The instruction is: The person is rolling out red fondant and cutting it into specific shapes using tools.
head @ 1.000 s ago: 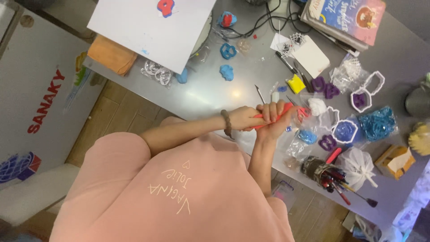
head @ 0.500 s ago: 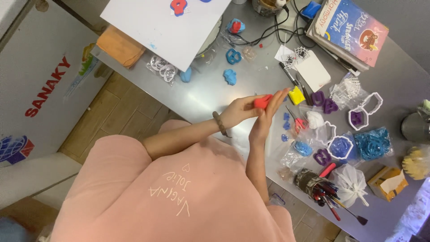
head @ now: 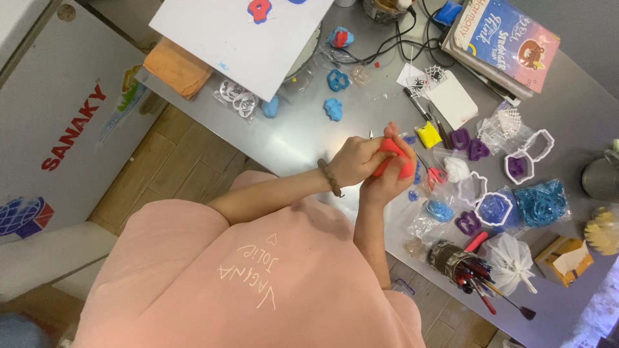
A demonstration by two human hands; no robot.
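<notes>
Over the near edge of a grey table (head: 303, 142), both my hands press together around a lump of red clay (head: 394, 154). My left hand (head: 353, 161), with a beaded bracelet on its wrist, covers the lump from the left. From below, my right hand (head: 385, 187) cups it, fingers curled up over it. Only a strip of red shows between the fingers. I wear a pink shirt (head: 245, 277).
A white board (head: 245, 45) with red and blue clay shapes lies at the back. Blue clay pieces (head: 334, 109), a yellow block (head: 427, 134), purple shapes (head: 461, 138), white cutters (head: 529, 154) and a brush jar (head: 451, 258) lie to the right. Books (head: 509, 38) are far right, and a white appliance (head: 64, 129) stands left.
The red clay was a long roll held between my hands; it is now squeezed into a compact lump. Both hands have shifted slightly up the table.
</notes>
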